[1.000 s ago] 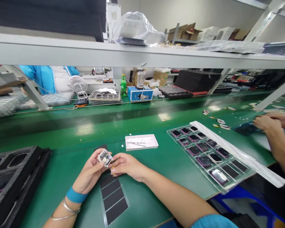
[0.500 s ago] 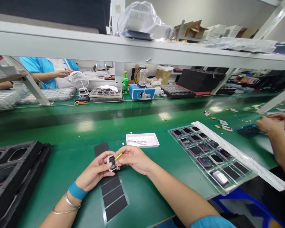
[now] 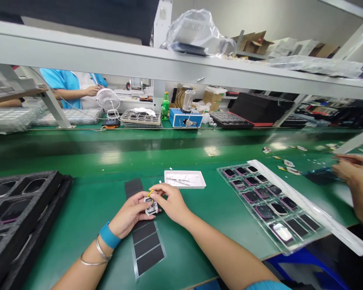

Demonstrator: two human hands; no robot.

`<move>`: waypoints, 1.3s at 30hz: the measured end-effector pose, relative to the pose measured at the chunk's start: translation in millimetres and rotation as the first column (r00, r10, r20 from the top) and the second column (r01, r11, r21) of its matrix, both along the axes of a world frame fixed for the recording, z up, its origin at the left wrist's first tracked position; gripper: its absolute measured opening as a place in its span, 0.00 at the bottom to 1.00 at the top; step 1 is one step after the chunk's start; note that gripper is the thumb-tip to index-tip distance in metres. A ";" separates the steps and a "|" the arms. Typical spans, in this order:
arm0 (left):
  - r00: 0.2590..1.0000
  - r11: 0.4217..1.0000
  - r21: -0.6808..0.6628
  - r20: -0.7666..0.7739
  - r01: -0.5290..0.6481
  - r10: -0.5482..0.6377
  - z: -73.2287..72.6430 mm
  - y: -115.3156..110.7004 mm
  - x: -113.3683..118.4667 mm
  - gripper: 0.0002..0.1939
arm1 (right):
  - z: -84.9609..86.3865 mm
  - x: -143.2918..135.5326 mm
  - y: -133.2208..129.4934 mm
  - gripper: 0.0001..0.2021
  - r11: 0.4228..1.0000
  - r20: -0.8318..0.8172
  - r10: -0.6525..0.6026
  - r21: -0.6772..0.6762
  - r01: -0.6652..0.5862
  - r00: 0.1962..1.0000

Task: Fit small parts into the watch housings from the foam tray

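Observation:
My left hand (image 3: 129, 213) is closed around a small white-rimmed watch case (image 3: 151, 207), its dark and silvery insides facing up. A short yellow strip (image 3: 150, 193) stands out at the top of the case. My right hand (image 3: 174, 205) has its fingertips pinched at the strip, against the case's upper edge. The fingertips partly hide what they grip. Under my hands lies a clear sheet with black rectangular pads (image 3: 150, 258). Just behind them stands a shallow white tray (image 3: 199, 183) with tweezers (image 3: 178, 181) and tiny bits.
At right, a clear plastic tray (image 3: 278, 237) carries rows of watch faces, with a long white strip (image 3: 335, 229) along it. Black foam trays (image 3: 53, 209) stand at left. A co-worker's hands (image 3: 352, 169) are at far right. A shelf beam (image 3: 109, 54) crosses above the bench.
The watch case has turned so its inside faces me more. My right fingers have shifted up to its top edge with the yellow strip. The view has swung slightly left.

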State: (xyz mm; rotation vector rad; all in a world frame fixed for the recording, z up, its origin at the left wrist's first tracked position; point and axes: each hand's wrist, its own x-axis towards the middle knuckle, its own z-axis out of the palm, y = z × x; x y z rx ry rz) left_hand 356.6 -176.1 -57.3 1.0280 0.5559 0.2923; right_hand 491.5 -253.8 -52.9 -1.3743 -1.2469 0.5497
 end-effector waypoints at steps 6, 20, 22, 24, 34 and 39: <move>0.982 0.984 0.021 -0.069 -0.177 0.178 -0.8 13.2 -3.3 0.12 | -8.6 4.3 26.5 0.13 0.987 0.015 0.047 -0.153 -0.044 0.999; 0.911 0.899 -0.161 -0.009 -0.408 0.412 -7.3 40.7 -9.6 0.09 | -20.2 -8.0 36.6 0.06 0.949 0.588 0.127 -0.307 0.075 0.799; 0.914 0.900 -0.171 -0.012 -0.400 0.404 -6.2 38.8 -9.1 0.09 | -20.3 -7.8 35.4 0.06 0.949 0.605 0.129 -0.306 0.080 0.786; 0.916 0.901 -0.174 -0.016 -0.397 0.401 -6.1 37.2 -8.6 0.09 | -20.6 -7.3 34.7 0.05 0.948 0.611 0.129 -0.307 0.083 0.781; 0.876 0.868 -0.119 -0.039 -0.482 0.481 -10.4 25.5 -3.3 0.08 | -23.2 -8.2 35.2 0.04 0.941 0.572 0.086 -0.317 0.122 0.816; 0.875 0.866 -0.125 -0.040 -0.484 0.483 -9.7 23.2 -3.2 0.09 | -25.2 -7.1 37.8 0.03 0.940 0.546 0.066 -0.314 0.130 0.835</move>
